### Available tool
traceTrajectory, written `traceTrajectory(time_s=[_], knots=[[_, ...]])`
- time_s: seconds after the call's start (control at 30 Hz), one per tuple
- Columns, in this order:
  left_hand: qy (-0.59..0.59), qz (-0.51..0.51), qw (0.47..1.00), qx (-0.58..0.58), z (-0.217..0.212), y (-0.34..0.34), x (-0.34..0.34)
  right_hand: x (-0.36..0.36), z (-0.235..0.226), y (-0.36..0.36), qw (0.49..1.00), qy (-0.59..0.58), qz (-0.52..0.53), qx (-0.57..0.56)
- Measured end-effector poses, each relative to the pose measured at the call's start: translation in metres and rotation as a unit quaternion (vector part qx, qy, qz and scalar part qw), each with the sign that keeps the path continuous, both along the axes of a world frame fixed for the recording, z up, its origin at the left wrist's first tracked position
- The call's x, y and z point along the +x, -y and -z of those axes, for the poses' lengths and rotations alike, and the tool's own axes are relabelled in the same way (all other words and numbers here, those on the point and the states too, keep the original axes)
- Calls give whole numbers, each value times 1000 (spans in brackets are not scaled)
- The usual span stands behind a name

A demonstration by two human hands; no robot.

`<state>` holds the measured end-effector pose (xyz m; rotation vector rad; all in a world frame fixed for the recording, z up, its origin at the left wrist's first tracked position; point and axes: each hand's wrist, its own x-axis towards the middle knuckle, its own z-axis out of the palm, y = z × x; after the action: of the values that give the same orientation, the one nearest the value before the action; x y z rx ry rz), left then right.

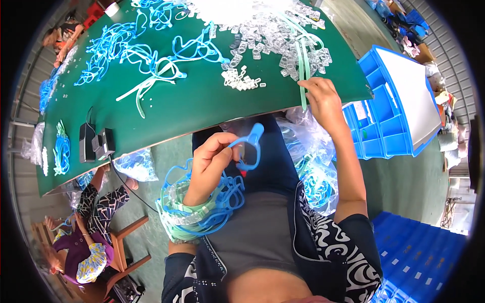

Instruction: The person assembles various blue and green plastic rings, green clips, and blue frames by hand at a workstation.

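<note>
Here's the blue looped strap [257, 134], up off the counter [202, 96] and over the wearer's lap, its tab pointing up and to the right. The left hand [212, 154] has it at the loop's near side, thumb and fingers pinched together, the rest of the fingers curled.

Over to the right hand [324, 101], out at the counter's near edge, thumb and forefinger drawn close on the pale green strap [300, 63]; whether it's a firm grip or a light touch, I can't tell. And here's the key line: that green strap runs away from the wearer, its near end at the edge, the far end up among the clear buckles [262, 43]. The right hand is right on it; the left is well apart, lower and to the left, so the green strap lies up and right of the blue loop.

Round the left forearm, a thick bundle of blue and green straps [194, 224]! Further out, small white pieces [242, 80] sit left of the green strap, with tangled blue straps [111, 48] beyond. Blue crates [389, 108] stand off right; lower left, a seated co-worker [81, 247].
</note>
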<state>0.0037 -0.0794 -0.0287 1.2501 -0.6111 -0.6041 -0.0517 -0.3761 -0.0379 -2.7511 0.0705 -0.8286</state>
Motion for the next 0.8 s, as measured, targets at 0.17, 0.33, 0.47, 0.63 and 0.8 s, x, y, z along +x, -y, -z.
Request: traceTrajectory(time_s=[0.17,0.33,0.47,0.63,0.8], knots=[[-67,31,997,26,-3,14,-11,4,4,20,993,-88,-17,-73],[-23,2,997,80,-15,16,-19,11,-9,28,973,-181,-102,-104],[-32,30,997,70,-3,9,-16,13,-8,32,969,-141,-161,-124],[-54,17,998,37,2,5,-13,11,-10,38,966,-168,-178,-79],[-110,-14,993,32,5,4,-11,15,-26,22,985,17,-127,-117]])
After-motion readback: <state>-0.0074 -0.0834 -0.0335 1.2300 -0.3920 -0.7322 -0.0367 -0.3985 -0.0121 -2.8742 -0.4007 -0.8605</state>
